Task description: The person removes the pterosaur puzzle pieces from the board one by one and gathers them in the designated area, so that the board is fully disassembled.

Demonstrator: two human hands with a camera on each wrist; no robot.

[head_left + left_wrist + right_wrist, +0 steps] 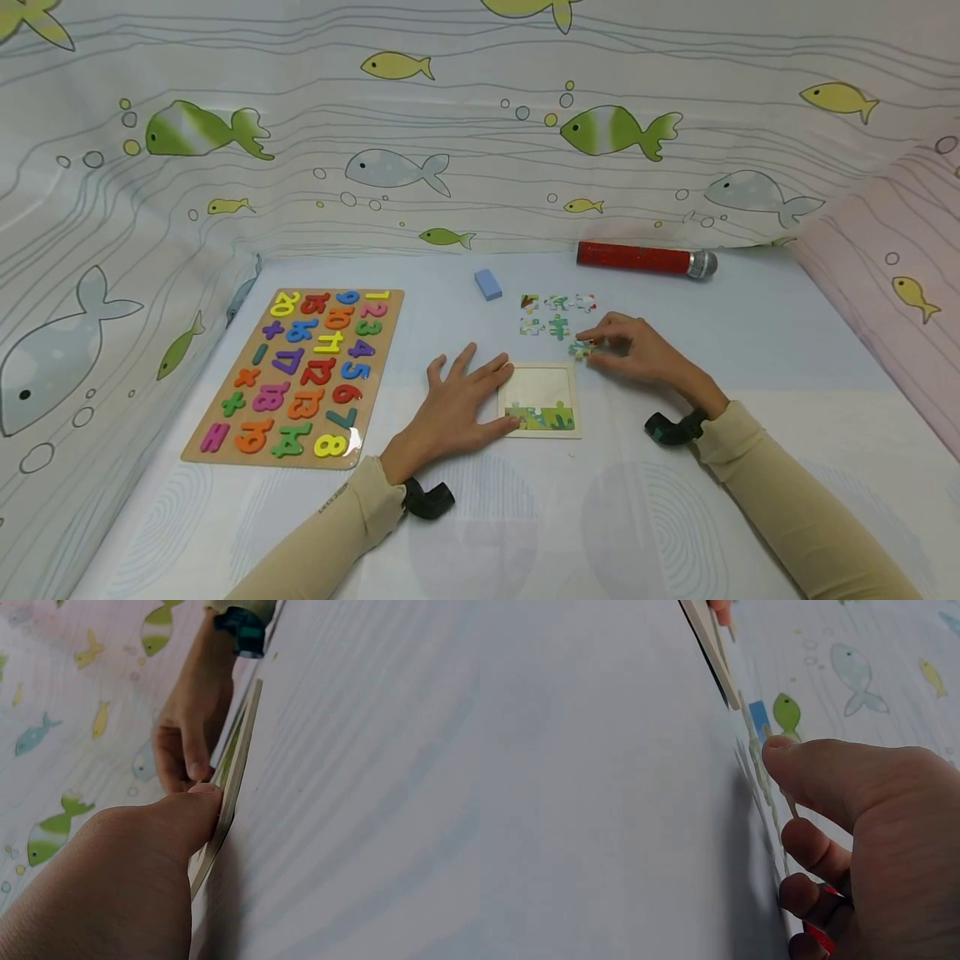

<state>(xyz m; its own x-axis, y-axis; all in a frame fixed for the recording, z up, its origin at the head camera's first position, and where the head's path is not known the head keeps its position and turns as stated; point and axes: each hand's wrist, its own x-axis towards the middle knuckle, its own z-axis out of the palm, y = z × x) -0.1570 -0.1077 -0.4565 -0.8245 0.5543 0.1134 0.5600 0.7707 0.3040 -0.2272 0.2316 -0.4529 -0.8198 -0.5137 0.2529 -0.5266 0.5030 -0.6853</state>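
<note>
Pale tabletop bears a board numbered 1–20, left hand spread on puzzle frame, right hand pinching a piece.

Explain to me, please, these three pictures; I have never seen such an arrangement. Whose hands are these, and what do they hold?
No machine works here, only a person's left hand and right hand, both bare. The wide picture comes from a camera worn on the head, looking forward and down. The two closer ones come from small black cameras, one on each wrist.

The right hand pinches a puzzle piece. The left hand touches the edge of a partly filled puzzle tray. Also on the white surface lie five loose pieces, a number board, a blue block and a red microphone.
</note>
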